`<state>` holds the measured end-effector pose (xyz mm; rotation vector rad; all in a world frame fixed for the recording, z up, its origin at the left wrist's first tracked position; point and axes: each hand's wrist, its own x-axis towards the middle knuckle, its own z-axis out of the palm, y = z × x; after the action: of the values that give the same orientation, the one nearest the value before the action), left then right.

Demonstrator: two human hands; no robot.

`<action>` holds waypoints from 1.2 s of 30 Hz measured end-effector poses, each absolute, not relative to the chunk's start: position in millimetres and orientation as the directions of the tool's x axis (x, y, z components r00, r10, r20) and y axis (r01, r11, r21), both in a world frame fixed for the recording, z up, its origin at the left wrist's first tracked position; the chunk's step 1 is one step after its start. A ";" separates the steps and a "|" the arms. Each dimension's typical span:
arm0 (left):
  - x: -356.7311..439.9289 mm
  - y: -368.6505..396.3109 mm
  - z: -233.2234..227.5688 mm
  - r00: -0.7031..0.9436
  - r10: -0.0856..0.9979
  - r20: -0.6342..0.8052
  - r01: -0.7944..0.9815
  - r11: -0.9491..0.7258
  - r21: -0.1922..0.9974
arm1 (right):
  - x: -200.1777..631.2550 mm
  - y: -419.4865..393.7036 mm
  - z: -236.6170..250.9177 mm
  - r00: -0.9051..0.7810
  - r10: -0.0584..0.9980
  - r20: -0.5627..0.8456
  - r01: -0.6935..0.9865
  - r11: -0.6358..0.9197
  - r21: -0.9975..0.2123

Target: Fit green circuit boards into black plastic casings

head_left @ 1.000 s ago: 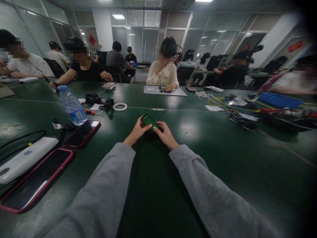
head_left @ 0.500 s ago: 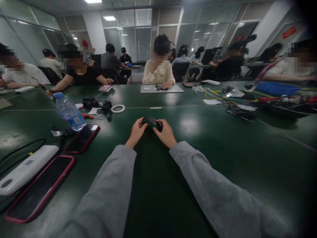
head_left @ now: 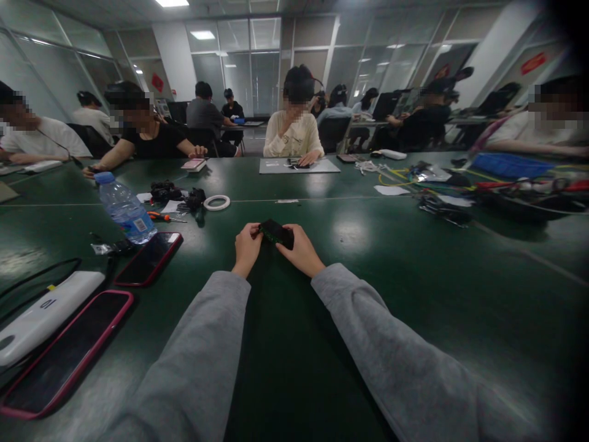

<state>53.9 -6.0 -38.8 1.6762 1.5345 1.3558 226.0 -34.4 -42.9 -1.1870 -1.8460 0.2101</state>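
A small black box-like object [head_left: 276, 231] with green specks along its near side is held over the middle of the table; its exact kind is too dark to make out. My right hand [head_left: 302, 250] grips its right end, the thumb lying along the near side. At the opposite end, my left hand [head_left: 247, 248] is closed, its thumb and forefinger pinching the left corner. Whether the box touches the green table [head_left: 280, 344] beneath it is unclear.
On my left lie two red-cased phones [head_left: 150, 261] [head_left: 69, 356], a white power bank [head_left: 50, 313] with a cable, and a water bottle [head_left: 126, 209]. Beyond are a tape roll [head_left: 216, 203] and a screwdriver [head_left: 166, 217]. Cables [head_left: 444, 209] clutter the right; several people sit opposite.
The black box has turned, with its dark top showing more and its specked side less. My left fingers have shifted to its left corner. The whole view has moved slightly.
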 end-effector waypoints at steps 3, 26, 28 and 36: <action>54.1 -4.9 -39.8 -0.126 0.935 0.332 0.442 -0.247 0.862 | 224.9 -35.8 -41.9 -0.153 0.802 0.577 0.623 0.532 -0.574; 46.1 -6.1 -39.0 -0.236 0.920 0.312 0.464 -0.176 0.868 | 224.5 -39.2 -35.3 -0.219 0.818 0.533 0.569 0.550 -0.611; 45.3 -5.3 -40.1 -0.236 0.921 0.309 0.453 -0.177 0.873 | 225.5 -37.2 -37.3 -0.219 0.814 0.538 0.558 0.557 -0.615; 40.4 -3.0 -44.5 -0.235 0.920 0.315 0.396 -0.205 0.895 | 232.7 -26.5 -45.8 -0.089 0.858 0.506 0.476 0.482 -0.735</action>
<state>40.4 -3.0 -44.5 1.5466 1.5818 1.4454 232.7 -26.5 -45.8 -1.1417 -1.7308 0.4793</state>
